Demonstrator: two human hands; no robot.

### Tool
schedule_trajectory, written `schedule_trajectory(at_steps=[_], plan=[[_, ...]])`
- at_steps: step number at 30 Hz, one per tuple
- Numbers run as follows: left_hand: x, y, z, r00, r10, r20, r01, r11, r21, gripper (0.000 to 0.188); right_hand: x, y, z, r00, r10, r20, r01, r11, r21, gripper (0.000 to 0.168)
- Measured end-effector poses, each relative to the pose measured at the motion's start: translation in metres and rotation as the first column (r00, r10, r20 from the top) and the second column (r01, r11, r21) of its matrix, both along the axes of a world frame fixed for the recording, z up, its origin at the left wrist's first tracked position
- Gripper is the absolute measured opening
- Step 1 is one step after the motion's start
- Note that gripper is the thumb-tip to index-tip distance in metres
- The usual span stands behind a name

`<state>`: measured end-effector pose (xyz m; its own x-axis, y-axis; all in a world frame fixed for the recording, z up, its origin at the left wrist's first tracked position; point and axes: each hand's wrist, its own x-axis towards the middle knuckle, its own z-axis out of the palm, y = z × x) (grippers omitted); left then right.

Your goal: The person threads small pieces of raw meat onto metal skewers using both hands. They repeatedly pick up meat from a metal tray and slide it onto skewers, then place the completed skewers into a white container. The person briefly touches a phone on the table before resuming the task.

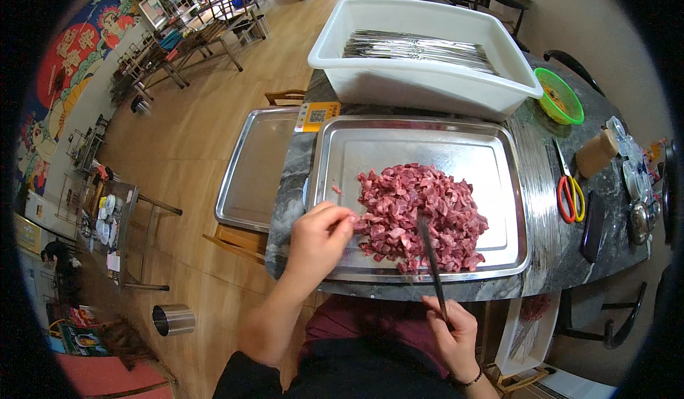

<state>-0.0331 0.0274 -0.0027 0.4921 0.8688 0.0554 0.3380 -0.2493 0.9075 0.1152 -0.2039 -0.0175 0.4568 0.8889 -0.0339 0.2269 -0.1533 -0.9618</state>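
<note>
A heap of diced raw red meat [422, 206] lies on a stainless-steel tray [352, 132] in front of me. At the heap's left edge, my left hand [320, 236] pinches a small piece of meat [359, 221] between thumb and fingers. My right hand [454, 329], near the table's front edge, grips a long thin flat skewer [434, 265]. Its far end is blurred and points into the heap, so I cannot tell whether the tip touches the meat. A small scrap of meat [336, 189] sits apart on the left of the tray.
Behind the tray stands a white plastic bin [417, 92] of metal skewers [417, 49]. More skewers [537, 185] lie right of it, beside scissors [570, 196] and a dark case [592, 228]. A green bowl [574, 102] is farther back. A second tray [256, 169] sits lower left.
</note>
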Motion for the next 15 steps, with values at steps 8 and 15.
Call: schedule_trajectory(at_steps=[8,15], plan=[[-0.023,-0.019,0.001,0.817,0.168,0.551,0.126,0.881,-0.455,0.025,-0.008,0.006,-0.004,0.997,0.059,0.039,-0.058,0.998,-0.024,0.034],[-0.027,-0.006,-0.001,0.7,0.267,0.662,0.099,0.882,-0.46,0.023,-0.007,0.001,-0.001,0.996,0.08,0.032,-0.079,0.996,-0.029,0.036]])
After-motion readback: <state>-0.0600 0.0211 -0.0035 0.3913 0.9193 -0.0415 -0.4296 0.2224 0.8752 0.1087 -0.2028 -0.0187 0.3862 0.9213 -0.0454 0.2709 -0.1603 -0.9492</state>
